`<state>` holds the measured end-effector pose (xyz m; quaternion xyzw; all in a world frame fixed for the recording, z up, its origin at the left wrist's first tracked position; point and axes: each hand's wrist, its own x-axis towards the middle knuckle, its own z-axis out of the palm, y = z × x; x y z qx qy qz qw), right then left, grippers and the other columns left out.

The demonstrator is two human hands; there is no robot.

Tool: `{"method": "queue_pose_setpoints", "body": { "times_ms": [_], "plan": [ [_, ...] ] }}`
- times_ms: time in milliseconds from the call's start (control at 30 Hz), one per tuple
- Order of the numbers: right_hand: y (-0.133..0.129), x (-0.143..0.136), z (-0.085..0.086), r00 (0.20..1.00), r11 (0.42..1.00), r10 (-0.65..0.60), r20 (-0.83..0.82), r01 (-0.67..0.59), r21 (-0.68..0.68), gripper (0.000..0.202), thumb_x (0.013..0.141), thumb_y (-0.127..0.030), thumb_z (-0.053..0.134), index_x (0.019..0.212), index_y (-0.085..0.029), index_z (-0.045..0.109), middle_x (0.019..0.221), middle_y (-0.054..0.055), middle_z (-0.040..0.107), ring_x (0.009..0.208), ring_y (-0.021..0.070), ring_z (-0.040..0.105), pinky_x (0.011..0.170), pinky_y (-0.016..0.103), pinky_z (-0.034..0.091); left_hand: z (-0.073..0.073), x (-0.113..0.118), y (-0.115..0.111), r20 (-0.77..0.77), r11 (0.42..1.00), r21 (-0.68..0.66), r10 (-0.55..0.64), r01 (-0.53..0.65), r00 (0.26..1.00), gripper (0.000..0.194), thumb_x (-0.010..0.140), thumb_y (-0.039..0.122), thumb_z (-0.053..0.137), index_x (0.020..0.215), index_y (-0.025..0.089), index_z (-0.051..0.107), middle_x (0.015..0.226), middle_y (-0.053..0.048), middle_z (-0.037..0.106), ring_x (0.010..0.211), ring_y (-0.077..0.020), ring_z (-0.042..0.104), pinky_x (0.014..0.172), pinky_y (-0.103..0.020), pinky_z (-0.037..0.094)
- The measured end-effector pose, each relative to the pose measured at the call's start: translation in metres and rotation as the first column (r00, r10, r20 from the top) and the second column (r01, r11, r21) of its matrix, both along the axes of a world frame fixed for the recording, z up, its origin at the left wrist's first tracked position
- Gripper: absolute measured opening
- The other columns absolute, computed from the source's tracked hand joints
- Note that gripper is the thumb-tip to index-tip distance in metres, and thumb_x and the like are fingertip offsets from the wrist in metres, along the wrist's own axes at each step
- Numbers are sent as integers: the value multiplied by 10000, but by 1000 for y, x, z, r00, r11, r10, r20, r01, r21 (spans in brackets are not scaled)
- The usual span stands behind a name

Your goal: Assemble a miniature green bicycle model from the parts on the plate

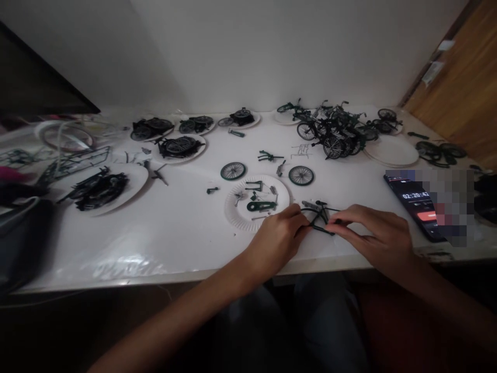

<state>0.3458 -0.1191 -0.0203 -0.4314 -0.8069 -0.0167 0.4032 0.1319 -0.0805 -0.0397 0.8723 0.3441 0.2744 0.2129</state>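
Note:
Near the table's front edge, a dark miniature bicycle frame [320, 217] is held between my two hands. My left hand [281, 233] pinches its left end, fingers closed. At its right end my right hand [373, 233] is closed in a pinch, with thumb and forefinger around a small dark part of the frame; the exact part is hard to make out. Just left of the frame lies a white paper plate [233, 212] bearing small green and silver bicycle parts, including a green chain guard [261, 206]. Two small spoked wheels, one [233, 171] left and one [301, 175] right, lie behind the plate.
A heap of assembled miniature bicycles [337, 129] stands at the back right, beside stacked white plates [392, 151]. A phone [413, 207] lies to the right. Plates of dark parts, one [135, 189] nearest, fill the left side, with a dark bag [25, 243] at the edge.

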Motion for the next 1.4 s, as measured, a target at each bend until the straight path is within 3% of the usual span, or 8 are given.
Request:
{"method": "queue_pose_setpoints", "body": {
  "times_ms": [167, 300, 467, 600, 733, 867, 1200, 1400],
  "plan": [
    [-3, 7, 1, 993, 990, 113, 20, -111, -92, 436, 939, -134, 611, 1334, -317, 604, 1120, -7, 764, 946, 179, 749, 861, 303, 622, -3, 0, 1, -6, 1000, 10, -5, 5, 1000, 191, 993, 165, 525, 922, 142, 702, 900, -56, 638, 745, -150, 632, 671, -288, 539],
    [-8, 9, 9, 994, 971, 86, -67, -99, -217, 277, 942, -128, 606, 1151, -287, 694, 1053, -18, 779, 930, 161, 749, 856, 279, 613, -3, 0, 1, -49, 1000, -3, -3, 3, 999, 182, 986, 158, 540, 931, 130, 711, 921, -60, 641, 770, -162, 643, 696, -301, 548],
    [-2, 2, 3, 993, 997, -45, -109, 37, -67, 89, 845, -237, 762, 850, -261, 676, 748, -27, 746, 620, 148, 699, 589, 266, 585, -2, 0, 1, -32, 1000, -9, -2, 2, 999, 163, 976, 134, 552, 953, 135, 714, 928, -53, 643, 792, -166, 648, 709, -298, 547],
    [1, 2, -3, 1000, 1000, 6, -24, -6, -5, 167, 870, -205, 731, 1020, -269, 695, 839, -18, 763, 681, 148, 715, 663, 258, 601, 1, 0, 0, -32, 1000, -7, 1, -1, 999, 144, 968, 122, 563, 959, 134, 706, 927, -49, 641, 778, -163, 641, 691, -290, 539],
    [-3, 6, 4, 992, 978, 124, -40, -129, -164, 351, 949, -133, 592, 1256, -294, 647, 1092, 0, 766, 966, 170, 737, 866, 286, 602, 2, 0, -1, -50, 1000, 3, -5, 5, 999, 145, 971, 126, 560, 933, 123, 700, 919, -52, 635, 765, -162, 632, 684, -290, 532],
    [-6, 7, 12, 989, 946, 46, -143, -89, -311, 164, 932, -184, 629, 1024, -282, 723, 968, -18, 785, 875, 168, 748, 782, 286, 611, -1, 0, 0, -52, 1000, 1, 7, -7, 999, 174, 985, 154, 544, 954, 134, 714, 917, -55, 637, 780, -167, 645, 687, -288, 531],
    [2, 3, -6, 998, 998, 40, -50, -42, -40, 256, 862, -131, 724, 1086, -243, 671, 924, -1, 768, 779, 144, 724, 749, 258, 597, -4, 1, 1, -21, 1000, -13, 14, -14, 1000, 156, 974, 143, 567, 933, 125, 717, 911, -48, 628, 766, -159, 644, 686, -286, 524],
    [-3, 7, 12, 991, 948, 82, -104, -110, -300, 231, 950, -143, 597, 1105, -264, 718, 1089, -9, 769, 999, 151, 726, 897, 256, 581, -3, 1, 0, -23, 1000, -10, 7, -8, 1000, 185, 987, 148, 543, 939, 113, 718, 907, -53, 624, 762, -158, 640, 682, -289, 526]
  ]
}}
